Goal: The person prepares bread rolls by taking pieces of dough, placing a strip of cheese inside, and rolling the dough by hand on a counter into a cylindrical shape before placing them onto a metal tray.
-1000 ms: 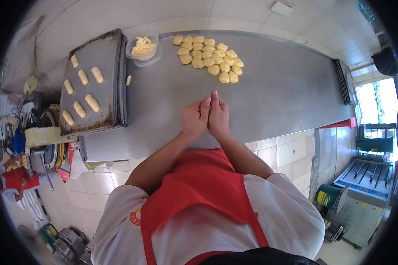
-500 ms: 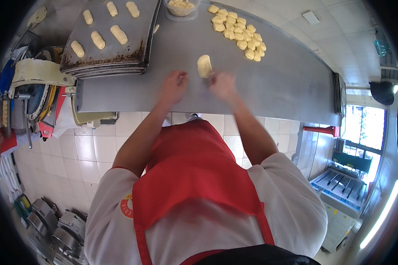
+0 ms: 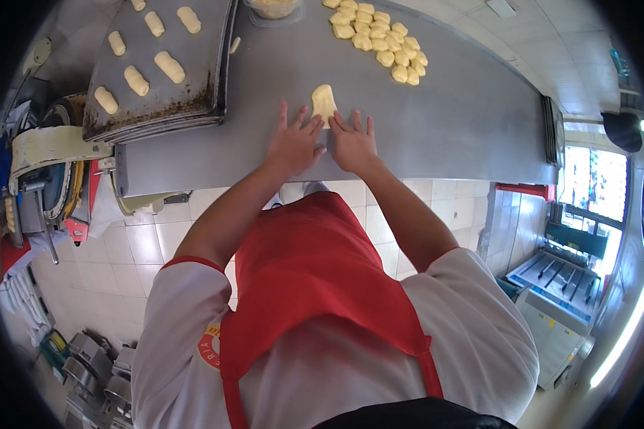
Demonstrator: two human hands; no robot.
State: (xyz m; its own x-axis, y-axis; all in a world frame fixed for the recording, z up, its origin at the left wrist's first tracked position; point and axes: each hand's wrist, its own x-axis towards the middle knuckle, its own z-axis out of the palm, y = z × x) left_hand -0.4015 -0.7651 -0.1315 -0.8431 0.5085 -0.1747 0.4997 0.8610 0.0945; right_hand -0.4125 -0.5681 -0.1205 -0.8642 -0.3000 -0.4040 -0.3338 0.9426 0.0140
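1. While our left hand and right hand lie flat with fingers spread, gripping nothing, the flattened dough piece sits at our fingertips; we judge shaping is underway, and rolling it calls for even pressure.
2. Beyond, on the steel table, lie dough lumps far right and a baking tray far left.
3. Tiled floor lies below.

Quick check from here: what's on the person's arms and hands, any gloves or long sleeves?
No gloves: the left hand and right hand are bare, with no visible rings or watch. Forearms are uncovered; short white sleeves with red trim end above the elbows, under a red apron.
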